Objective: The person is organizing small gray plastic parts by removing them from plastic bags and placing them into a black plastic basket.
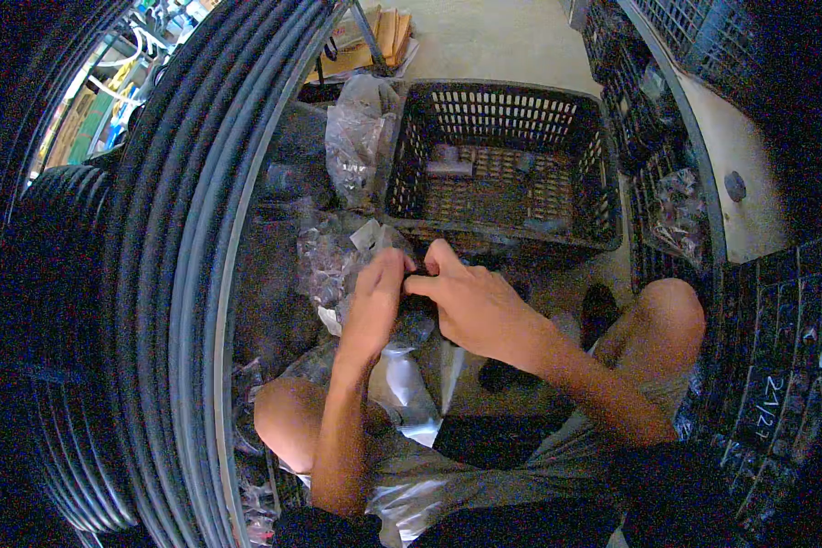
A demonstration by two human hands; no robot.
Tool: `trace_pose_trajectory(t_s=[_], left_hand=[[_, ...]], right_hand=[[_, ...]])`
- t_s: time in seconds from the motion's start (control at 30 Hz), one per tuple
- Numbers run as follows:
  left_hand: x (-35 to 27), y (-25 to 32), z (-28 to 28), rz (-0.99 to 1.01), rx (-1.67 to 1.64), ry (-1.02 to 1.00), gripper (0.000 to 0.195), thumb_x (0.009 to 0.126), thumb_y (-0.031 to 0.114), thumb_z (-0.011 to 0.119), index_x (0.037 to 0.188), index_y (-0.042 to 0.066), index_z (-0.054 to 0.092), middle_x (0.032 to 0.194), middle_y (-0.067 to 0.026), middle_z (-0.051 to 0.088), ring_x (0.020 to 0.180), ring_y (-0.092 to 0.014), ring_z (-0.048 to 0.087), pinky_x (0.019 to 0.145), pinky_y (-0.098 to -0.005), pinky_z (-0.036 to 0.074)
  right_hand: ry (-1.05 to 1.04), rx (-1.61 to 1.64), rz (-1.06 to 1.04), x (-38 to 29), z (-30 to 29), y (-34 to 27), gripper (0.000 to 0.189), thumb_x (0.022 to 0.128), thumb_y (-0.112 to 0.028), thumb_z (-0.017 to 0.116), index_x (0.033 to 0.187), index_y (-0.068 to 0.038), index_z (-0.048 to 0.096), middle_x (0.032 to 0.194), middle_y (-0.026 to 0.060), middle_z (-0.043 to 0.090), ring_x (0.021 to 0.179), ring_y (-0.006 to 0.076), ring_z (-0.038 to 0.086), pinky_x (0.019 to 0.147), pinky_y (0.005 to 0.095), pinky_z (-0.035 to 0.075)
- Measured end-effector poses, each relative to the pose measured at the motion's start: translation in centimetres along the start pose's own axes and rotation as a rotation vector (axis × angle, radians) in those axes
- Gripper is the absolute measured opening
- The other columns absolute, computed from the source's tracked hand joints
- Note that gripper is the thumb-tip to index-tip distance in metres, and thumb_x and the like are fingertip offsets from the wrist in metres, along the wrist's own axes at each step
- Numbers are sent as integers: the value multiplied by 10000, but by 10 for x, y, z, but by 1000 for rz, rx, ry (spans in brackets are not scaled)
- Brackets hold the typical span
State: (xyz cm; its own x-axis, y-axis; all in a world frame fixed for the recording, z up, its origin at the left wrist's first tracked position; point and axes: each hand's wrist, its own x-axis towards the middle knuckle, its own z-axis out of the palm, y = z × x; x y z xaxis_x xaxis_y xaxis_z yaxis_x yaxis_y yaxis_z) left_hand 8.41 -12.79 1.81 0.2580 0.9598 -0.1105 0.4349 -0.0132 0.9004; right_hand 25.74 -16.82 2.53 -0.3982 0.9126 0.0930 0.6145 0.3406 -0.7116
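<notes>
My left hand and my right hand meet in front of me with fingers curled and thumbs close together. Something small and dark may sit between the fingertips, but the dim light hides it. Just left of my left hand lies a clear plastic bag of small parts with a white label. Beyond the hands stands a black slatted plastic crate, with a few small pieces, among them a pale grey one, on its floor. Below my hands, between my knees, is translucent plastic wrapping.
Large coils of black and grey hose rise close on my left. Another plastic bag leans against the crate's left side. Stacked black crates line the right, one near crate bearing handwriting. Cardboard lies at the back.
</notes>
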Motion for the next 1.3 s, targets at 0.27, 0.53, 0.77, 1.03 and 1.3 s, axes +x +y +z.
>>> trace_pose_trajectory(t_s=[0.27,0.53,0.77,1.03,1.3], left_hand=[[10,12,10,-321,-455,136,368,1052,465,350,1078,153,544,756,25,511,541,-54,423,427,-212,302],[-1,32,-6,-442,-763,225,261,1009,389,439,985,149,539,675,34,485,433,-47,349,368,-202,205],[0,21,-14,140,-75,249,308,988,266,424,821,51,565,698,-60,523,582,-163,494,524,-304,388],[6,2,0,205,192,292,325,1040,245,345,987,3,555,848,-164,559,779,-351,565,733,-421,446],[9,29,6,-341,-674,306,321,1005,469,417,1007,192,579,743,53,534,538,-62,428,445,-210,270]], right_hand=[[142,-246,108,-2,8,-15,534,852,-27,538,1376,-129,519,1124,204,498,819,410,663,659,460,586],[149,72,-138,11,9,7,676,805,70,531,1427,-191,495,1135,204,488,902,430,630,770,479,562],[81,400,-244,18,25,15,519,858,61,495,1325,-139,601,1135,228,478,995,447,592,867,478,513],[46,-157,-33,1,7,-5,454,857,-44,552,1297,-146,605,1118,188,513,796,368,675,705,479,578],[203,-172,-74,14,13,0,668,831,-6,566,1460,-198,448,1117,180,503,781,355,661,670,459,590]])
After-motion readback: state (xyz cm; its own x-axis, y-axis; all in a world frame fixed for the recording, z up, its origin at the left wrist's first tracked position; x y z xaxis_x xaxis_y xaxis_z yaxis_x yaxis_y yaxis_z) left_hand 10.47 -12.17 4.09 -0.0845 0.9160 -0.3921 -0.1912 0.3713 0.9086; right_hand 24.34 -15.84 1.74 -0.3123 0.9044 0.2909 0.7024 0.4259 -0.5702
